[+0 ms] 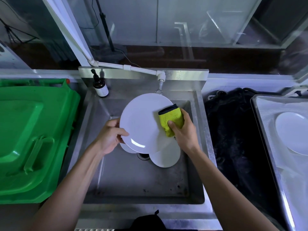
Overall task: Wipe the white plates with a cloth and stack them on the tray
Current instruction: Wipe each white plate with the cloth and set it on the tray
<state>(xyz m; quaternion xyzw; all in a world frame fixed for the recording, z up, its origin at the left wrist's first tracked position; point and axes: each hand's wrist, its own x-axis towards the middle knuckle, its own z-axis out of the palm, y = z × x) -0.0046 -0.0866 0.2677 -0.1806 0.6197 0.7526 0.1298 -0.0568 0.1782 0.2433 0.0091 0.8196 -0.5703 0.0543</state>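
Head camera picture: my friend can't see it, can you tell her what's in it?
Over a metal sink, the left hand grips a white plate while the right hand presses a yellow cloth on it. More plates lie below; a tray on the right holds one plate.

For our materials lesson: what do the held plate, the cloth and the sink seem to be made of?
Held plate: probably glazed ceramic, or melamine; smooth white with a bright glint.
Cloth: fuzzy yellow-green microfibre or terry with a dark edge band.
Sink: likely stainless steel; dull grey, brushed, stained.
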